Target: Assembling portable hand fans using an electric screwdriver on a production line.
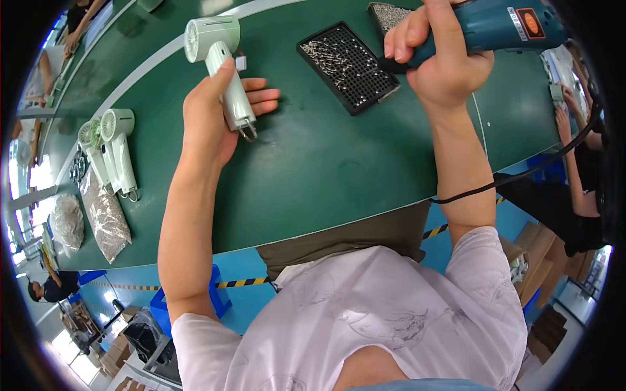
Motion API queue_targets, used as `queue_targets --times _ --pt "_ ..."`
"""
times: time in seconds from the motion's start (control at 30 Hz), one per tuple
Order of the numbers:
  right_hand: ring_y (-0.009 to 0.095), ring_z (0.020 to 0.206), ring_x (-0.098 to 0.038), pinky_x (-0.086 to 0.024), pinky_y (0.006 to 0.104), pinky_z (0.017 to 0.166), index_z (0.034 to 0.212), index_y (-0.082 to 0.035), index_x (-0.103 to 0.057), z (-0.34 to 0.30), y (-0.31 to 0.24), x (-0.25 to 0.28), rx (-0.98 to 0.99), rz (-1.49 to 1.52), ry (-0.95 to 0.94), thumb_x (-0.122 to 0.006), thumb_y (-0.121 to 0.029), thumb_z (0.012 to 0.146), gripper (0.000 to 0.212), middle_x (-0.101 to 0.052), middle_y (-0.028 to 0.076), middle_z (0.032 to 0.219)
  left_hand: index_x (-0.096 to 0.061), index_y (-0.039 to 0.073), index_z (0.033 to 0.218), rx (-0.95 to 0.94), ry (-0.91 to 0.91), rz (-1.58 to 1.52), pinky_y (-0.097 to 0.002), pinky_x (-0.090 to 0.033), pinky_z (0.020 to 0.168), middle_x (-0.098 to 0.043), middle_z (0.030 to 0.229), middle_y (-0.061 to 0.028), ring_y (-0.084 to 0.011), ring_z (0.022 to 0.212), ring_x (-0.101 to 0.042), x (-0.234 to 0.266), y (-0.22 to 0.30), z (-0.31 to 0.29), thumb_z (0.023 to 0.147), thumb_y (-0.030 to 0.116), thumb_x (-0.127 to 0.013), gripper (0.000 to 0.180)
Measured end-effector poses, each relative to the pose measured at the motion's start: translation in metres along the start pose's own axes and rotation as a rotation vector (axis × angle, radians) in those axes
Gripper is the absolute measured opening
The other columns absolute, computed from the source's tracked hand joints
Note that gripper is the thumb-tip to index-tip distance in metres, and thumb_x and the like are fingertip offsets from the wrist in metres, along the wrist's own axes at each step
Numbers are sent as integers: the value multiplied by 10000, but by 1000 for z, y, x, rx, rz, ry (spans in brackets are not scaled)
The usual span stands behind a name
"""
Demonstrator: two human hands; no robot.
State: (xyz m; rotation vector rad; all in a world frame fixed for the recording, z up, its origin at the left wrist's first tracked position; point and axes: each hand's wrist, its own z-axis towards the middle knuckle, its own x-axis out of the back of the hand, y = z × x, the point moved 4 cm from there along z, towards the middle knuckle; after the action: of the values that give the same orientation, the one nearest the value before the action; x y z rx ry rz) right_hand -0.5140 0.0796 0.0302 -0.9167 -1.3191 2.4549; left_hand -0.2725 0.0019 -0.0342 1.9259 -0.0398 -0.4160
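Observation:
A pale green-white handheld fan [236,101] rests in my left hand [207,111], its round head pointing away from me and a metal loop hanging at the near end. My thumb presses along the handle while the other fingers reach out beneath it. My right hand [450,75] is wrapped around a teal electric screwdriver [499,27] with a black cable. Its dark front end points left, at the right edge of a black perforated screw tray [360,104] scattered with small silver screws. The screwdriver's very tip cannot be made out clearly.
Behind the tray sits a second container of screws [389,15]. Several similar fans [119,153] lie at the left, beside a plastic bag of small metal parts [105,221] and another clear bag [66,223]. The green table [313,195] curves around me; people work at both sides.

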Motion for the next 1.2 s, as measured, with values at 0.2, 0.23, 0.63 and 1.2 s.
queue_targets --times 0.2,0.23,0.63,1.2 --pt "170 420 -519 -482 336 425 1040 4 -597 3 4 -3 39 -12 -36 -617 -89 1025 96 -542 59 613 -539 -138 1160 -70 14 184 -389 -650 706 -696 966 -240 -303 804 -762 4 -11 -3 936 260 -788 521" --pt "166 420 -519 -482 332 424 1038 4 -597 3 5 -4 51 -13 -35 -616 -87 1027 94 -541 56 613 -560 -125 1120 -31 20 251 -380 -649 684 -699 936 -225 -286 780 -761 4 -11 -3 936 284 -789 504" --pt "159 423 -520 -488 321 427 1021 14 -604 2 14 -5 38 -57 -77 -616 -100 1035 116 -546 54 626 -566 -89 1114 74 -123 193 -373 -642 661 -692 875 -188 -272 715 -746 10 -16 -1 997 339 -689 460" --pt "142 434 -542 -478 287 428 978 12 -616 0 18 -17 67 -132 -131 -674 -67 998 100 -593 62 624 -553 -124 1269 58 -381 28 -419 -621 921 -702 1179 -217 -308 1071 -732 0 -21 -4 1013 148 -675 393"
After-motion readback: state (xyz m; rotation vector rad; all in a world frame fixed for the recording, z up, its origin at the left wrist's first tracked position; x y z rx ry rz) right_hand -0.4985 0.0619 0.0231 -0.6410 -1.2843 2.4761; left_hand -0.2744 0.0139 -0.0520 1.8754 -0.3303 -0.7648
